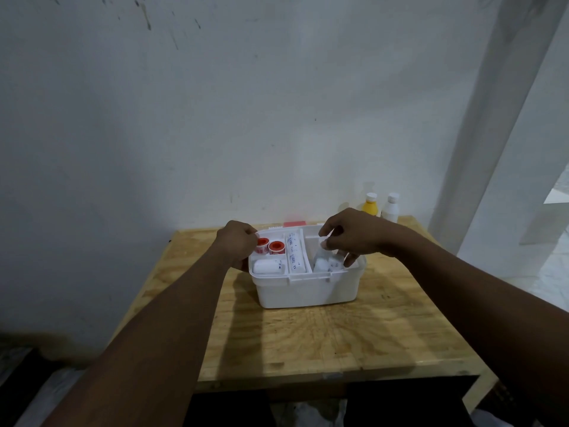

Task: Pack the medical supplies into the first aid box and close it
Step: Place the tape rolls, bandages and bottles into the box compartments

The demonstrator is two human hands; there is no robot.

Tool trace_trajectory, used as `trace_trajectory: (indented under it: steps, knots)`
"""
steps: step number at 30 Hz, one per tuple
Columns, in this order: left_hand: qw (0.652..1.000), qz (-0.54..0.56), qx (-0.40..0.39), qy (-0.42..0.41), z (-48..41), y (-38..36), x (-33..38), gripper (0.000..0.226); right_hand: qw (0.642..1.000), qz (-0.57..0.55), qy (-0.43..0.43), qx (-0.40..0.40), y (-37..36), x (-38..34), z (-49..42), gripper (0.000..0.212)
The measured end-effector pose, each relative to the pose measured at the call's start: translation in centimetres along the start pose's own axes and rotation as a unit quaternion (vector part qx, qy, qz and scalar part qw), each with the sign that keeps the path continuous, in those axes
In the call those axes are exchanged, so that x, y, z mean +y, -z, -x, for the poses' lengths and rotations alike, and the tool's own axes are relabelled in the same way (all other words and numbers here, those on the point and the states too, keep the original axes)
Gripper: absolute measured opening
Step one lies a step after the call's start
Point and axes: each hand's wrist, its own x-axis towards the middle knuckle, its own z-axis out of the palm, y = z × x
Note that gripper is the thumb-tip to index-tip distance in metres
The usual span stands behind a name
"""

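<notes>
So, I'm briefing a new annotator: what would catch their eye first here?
The open white first aid box in the middle of the table, two red-cored tape rolls in its back-left compartment. The left grip holds its left rim; the right grip pinches a small white item over the right compartment. A yellow bottle and white bottle stand back right, by the wall.

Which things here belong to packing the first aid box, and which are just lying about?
Job: first aid box; two red-cored tape rolls; long bandage pack; white rolls, one pinched by the right hand; left hand gripping the box rim; yellow bottle and white bottle, probably still to pack.
Just there: wooden table; white post.
</notes>
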Motion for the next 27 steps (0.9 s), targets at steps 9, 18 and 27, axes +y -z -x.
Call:
trace_trajectory:
  steps: [9, 18, 27]
  knots:
    - [1.000, -0.014, 0.000, 0.001, -0.3, -0.1, 0.0, 0.016, 0.997, -0.068, 0.000, -0.038, 0.3, 0.1, 1.0, 0.059]
    - [1.000, -0.007, 0.002, -0.001, -0.1, -0.1, -0.1, 0.015, 0.998, 0.057, 0.010, 0.026, -0.6, -1.4, 0.6, 0.067]
    - [1.000, -0.012, 0.000, 0.001, 0.1, 0.0, 0.0, 0.021, 0.998, 0.060, -0.007, 0.011, -0.7, -0.8, 0.3, 0.058]
